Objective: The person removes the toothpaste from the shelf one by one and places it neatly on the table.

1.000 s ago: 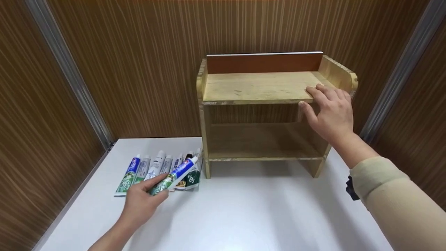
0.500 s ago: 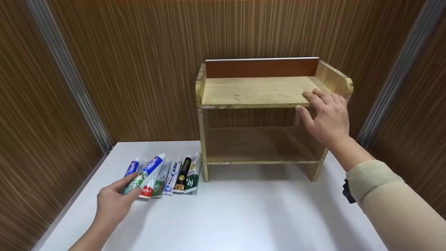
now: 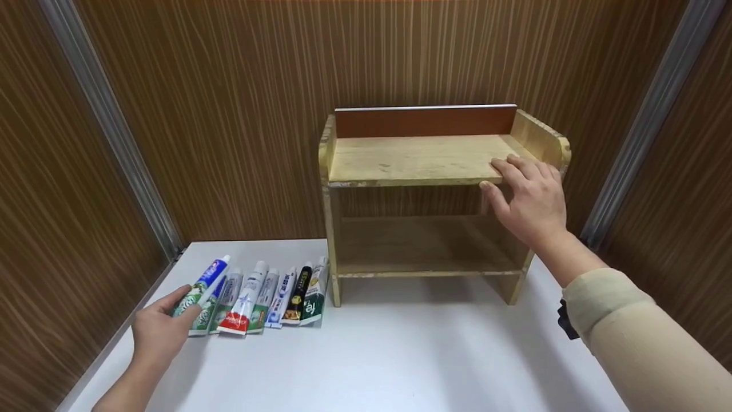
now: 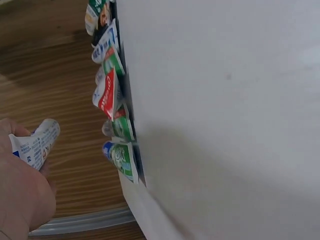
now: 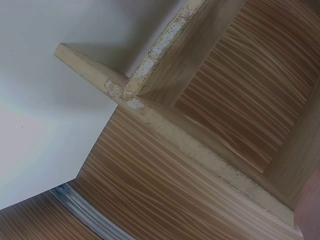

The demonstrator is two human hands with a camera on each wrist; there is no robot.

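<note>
My left hand pinches a blue, green and white toothpaste tube by its lower end, cap pointing up and away. This tube overlaps a similar toothpaste tube at the left end of a row on the table. In the left wrist view the held tube is apart from the row. A white and red toothpaste tube lies mid-row. My right hand rests on the top board of a small wooden shelf, fingers on the board and thumb at its front edge.
Several more tubes, among them a black one and a green and white one, lie beside the shelf's left leg. The shelf has a lower board. Wood-grain walls enclose the white table.
My left hand has carried the toothpaste tube leftward, from over the middle of the row to its left end. The right hand stays on the shelf; the whole view has shifted slightly.
</note>
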